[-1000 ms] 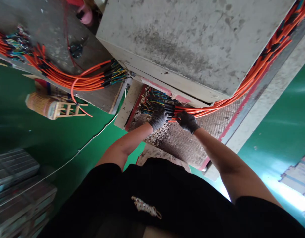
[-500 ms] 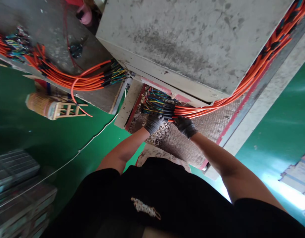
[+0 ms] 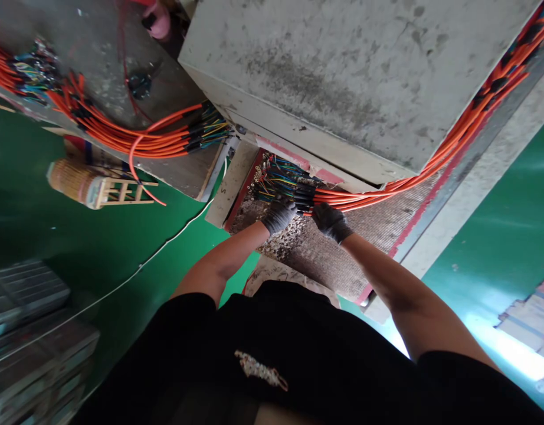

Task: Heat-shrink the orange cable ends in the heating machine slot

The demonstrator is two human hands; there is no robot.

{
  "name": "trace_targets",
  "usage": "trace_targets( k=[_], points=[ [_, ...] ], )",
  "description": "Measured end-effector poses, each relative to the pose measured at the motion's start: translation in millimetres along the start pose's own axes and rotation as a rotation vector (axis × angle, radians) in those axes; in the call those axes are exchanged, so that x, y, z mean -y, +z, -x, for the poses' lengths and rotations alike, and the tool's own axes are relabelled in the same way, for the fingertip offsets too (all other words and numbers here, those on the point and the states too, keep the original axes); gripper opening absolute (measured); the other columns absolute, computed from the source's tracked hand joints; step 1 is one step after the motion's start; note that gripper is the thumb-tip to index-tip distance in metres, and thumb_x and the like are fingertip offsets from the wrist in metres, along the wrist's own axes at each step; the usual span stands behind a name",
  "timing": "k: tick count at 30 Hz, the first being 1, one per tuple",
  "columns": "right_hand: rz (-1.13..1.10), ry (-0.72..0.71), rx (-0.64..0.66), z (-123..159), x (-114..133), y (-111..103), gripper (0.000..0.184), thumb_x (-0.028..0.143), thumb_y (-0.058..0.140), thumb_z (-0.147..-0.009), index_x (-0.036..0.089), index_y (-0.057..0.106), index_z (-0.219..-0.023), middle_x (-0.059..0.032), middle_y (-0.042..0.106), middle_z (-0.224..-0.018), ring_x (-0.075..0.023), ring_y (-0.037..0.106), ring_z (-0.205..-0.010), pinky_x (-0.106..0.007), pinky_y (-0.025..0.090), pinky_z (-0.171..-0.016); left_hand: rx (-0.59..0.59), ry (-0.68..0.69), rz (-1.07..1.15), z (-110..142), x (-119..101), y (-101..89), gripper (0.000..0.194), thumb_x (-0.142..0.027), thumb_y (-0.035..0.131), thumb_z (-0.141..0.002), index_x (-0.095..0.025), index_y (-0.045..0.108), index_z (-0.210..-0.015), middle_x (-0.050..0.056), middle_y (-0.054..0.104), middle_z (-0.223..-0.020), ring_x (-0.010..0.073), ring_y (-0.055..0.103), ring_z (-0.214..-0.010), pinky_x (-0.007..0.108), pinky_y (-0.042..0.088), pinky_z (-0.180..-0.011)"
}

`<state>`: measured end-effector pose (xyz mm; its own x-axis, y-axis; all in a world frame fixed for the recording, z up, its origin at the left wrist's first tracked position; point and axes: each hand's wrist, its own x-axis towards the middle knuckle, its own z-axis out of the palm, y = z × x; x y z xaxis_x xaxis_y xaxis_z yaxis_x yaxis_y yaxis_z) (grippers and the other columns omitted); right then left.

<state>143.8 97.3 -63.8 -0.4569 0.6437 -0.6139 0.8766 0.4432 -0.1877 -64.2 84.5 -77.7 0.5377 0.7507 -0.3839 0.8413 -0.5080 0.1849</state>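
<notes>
Orange cables run in a bundle across the worktable, with black sleeves near their ends and thin coloured wires fanning out to the left. My left hand, in a dark grey glove, is closed at the near side of the bundle, by the wires and sleeves. Also gloved, my right hand is closed on the nearest orange cable, just right of the sleeves. Its fingertips are partly hidden.
A grey box-shaped cabinet stands behind the bundle. More orange cables lie on the left bench. Pale scraps litter the table before my left hand. A wooden stool and a white cord are on the green floor.
The view has shifted slightly. My left hand has moved a little right and up along the bundle; my right hand stays almost in place by the orange cable.
</notes>
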Motion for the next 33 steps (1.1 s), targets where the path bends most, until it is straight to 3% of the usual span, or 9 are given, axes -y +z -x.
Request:
trace_targets(
  k=[7,12,15,18,22,26,29,33],
  points=[
    [-0.013,-0.012,0.011,-1.9,2.2,-2.7,0.049,0.026,0.032,-0.112,0.008,0.065,-0.144,-0.0254,0.068,-0.139,-0.0327,0.067,-0.118,-0.039,0.054,-0.089,0.03,0.032,0.034,-5.2,5.0,-3.1,0.027,-0.011,0.054,-0.102,-0.013,0.08,-0.104,0.016,0.077,-0.112,0.0294,0.068,-0.112,0.048,0.05,-0.102],
    [-0.018,0.011,0.017,-2.1,6.7,-7.0,0.047,0.026,0.035,-0.112,0.01,0.067,-0.143,-0.0238,0.068,-0.142,-0.0309,0.068,-0.121,-0.038,0.055,-0.092,0.01,-0.04,0.045,-7.1,-3.1,-3.5,0.027,-0.013,0.055,-0.103,-0.015,0.081,-0.105,0.015,0.078,-0.113,0.0296,0.07,-0.112,0.05,0.05,-0.104],
    [-0.038,0.032,0.048,-4.7,3.0,-15.6,0.044,0.024,0.039,-0.111,0.013,0.069,-0.14,-0.0198,0.071,-0.139,-0.0272,0.072,-0.116,-0.034,0.056,-0.091,-0.062,-0.123,0.084,9.4,-3.5,-6.8,0.027,-0.019,0.059,-0.103,-0.018,0.08,-0.12,0.014,0.077,-0.123,0.0303,0.07,-0.116,0.052,0.051,-0.105],
    [-0.061,0.026,-0.001,-16.9,-1.2,-29.9,0.042,0.026,0.041,-0.11,0.016,0.075,-0.131,-0.0164,0.077,-0.13,-0.0269,0.073,-0.114,-0.034,0.056,-0.091,-0.105,-0.201,0.134,44.5,8.4,-7.4,0.034,-0.026,0.06,-0.103,-0.02,0.077,-0.133,0.016,0.076,-0.127,0.0318,0.069,-0.118,0.051,0.051,-0.105],
    [-0.102,-0.056,-0.167,-48.8,14.1,-51.4,0.04,0.027,0.045,-0.108,0.018,0.079,-0.126,-0.0135,0.078,-0.133,-0.026,0.069,-0.124,-0.037,0.053,-0.103,-0.017,-0.307,0.234,103.9,39.1,4.3,0.034,-0.027,0.056,-0.105,-0.018,0.079,-0.128,0.015,0.078,-0.124,0.0305,0.07,-0.115,0.045,0.052,-0.103],
    [-0.092,0.044,-0.152,-78.0,46.0,-63.5,0.039,0.032,0.048,-0.109,0.022,0.077,-0.133,-0.0118,0.074,-0.141,-0.0258,0.068,-0.126,-0.036,0.051,-0.105,0.023,-0.459,0.337,155.9,81.4,23.1,0.034,-0.029,0.057,-0.105,-0.02,0.08,-0.128,0.013,0.079,-0.126,0.0281,0.074,-0.111,0.041,0.055,-0.102],
    [-0.06,0.129,-0.132,-87.4,62.9,-65.3,0.042,0.038,0.048,-0.11,0.021,0.076,-0.137,-0.0145,0.071,-0.147,-0.0274,0.067,-0.127,-0.037,0.051,-0.103,0.027,-0.529,0.41,188.2,126.3,31.2,0.035,-0.03,0.057,-0.104,-0.019,0.08,-0.128,0.011,0.08,-0.123,0.0259,0.076,-0.108,0.037,0.058,-0.1],
    [-0.025,0.232,-0.081,-87.1,74.6,-65.6,0.044,0.04,0.047,-0.11,0.019,0.078,-0.133,-0.0177,0.074,-0.138,-0.0288,0.068,-0.121,-0.038,0.052,-0.099,0.036,-0.539,0.437,225.6,207.4,29.4,0.034,-0.027,0.055,-0.103,-0.018,0.081,-0.124,0.011,0.08,-0.125,0.0243,0.076,-0.112,0.032,0.058,-0.101]
  ],
)
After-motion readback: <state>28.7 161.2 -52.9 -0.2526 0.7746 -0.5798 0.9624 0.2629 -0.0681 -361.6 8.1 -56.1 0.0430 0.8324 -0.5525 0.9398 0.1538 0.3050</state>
